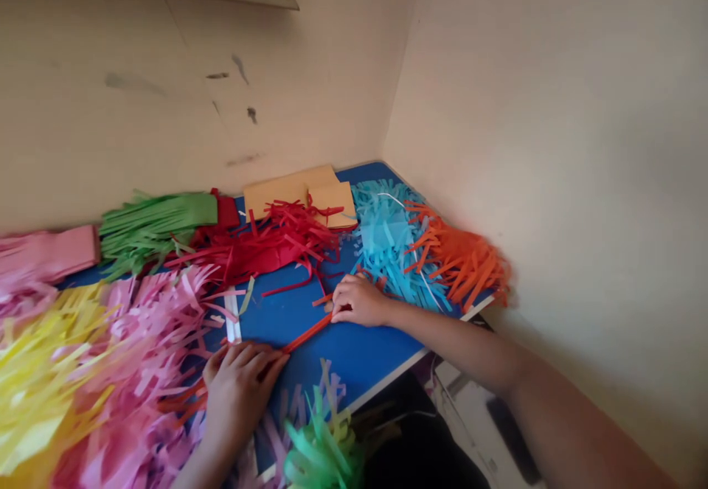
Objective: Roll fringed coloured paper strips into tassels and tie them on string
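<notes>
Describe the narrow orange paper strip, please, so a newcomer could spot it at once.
Find the blue tabletop, then the left hand and right hand. The narrow orange paper strip runs straight between them, gripped by both, unlike the fringed red paper lying behind.

Over the tabletop [370,360], a paper strip [308,334] is running between the left hand [240,375] at eight o'clock and the right hand [359,303] at two. From the strip, paper sheets [285,192] are lying at twelve, a paper bundle [271,254] before them. String [392,198] is crossing a fringe heap [387,237] at one; another fringe pile [470,259] is touching it at two. Fringe clusters [144,341] are spreading at nine, a tassel [324,445] sitting at six.
</notes>
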The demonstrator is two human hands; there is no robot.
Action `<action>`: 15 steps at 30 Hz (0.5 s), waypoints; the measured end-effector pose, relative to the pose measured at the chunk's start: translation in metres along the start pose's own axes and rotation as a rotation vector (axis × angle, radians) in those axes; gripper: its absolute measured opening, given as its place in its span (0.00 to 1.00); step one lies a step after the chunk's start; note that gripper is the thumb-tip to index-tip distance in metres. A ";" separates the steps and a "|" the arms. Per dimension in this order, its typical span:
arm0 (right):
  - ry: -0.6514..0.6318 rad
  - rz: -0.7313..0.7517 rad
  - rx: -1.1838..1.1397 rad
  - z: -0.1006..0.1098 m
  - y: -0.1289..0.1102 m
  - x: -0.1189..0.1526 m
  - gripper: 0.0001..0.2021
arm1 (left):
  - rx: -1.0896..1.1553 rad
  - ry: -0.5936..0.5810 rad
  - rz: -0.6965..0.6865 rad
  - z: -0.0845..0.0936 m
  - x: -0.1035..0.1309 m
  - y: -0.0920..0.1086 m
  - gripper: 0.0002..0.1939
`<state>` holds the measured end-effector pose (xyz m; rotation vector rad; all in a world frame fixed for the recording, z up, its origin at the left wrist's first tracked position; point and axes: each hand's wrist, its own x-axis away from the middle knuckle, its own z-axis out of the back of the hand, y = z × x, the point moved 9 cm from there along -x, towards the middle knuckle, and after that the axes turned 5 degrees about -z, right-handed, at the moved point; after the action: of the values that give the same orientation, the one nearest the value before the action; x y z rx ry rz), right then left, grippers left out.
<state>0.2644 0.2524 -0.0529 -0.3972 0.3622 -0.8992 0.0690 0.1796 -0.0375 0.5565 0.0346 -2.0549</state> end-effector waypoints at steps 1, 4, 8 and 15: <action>-0.005 -0.022 -0.017 0.001 0.001 -0.001 0.06 | 0.012 0.003 0.026 0.001 -0.001 -0.002 0.18; -0.019 -0.068 -0.027 0.002 0.000 -0.004 0.07 | 0.013 0.029 0.063 0.003 -0.002 -0.003 0.20; -0.074 -0.147 0.027 -0.002 0.000 -0.009 0.06 | -0.030 0.002 0.097 0.001 -0.007 -0.003 0.19; -0.054 -0.025 0.157 0.007 -0.022 -0.010 0.01 | -0.167 -0.120 -0.020 -0.002 -0.015 0.012 0.09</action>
<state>0.2466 0.2492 -0.0347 -0.2808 0.2359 -0.9329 0.0861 0.1862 -0.0305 0.3300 0.1402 -2.0785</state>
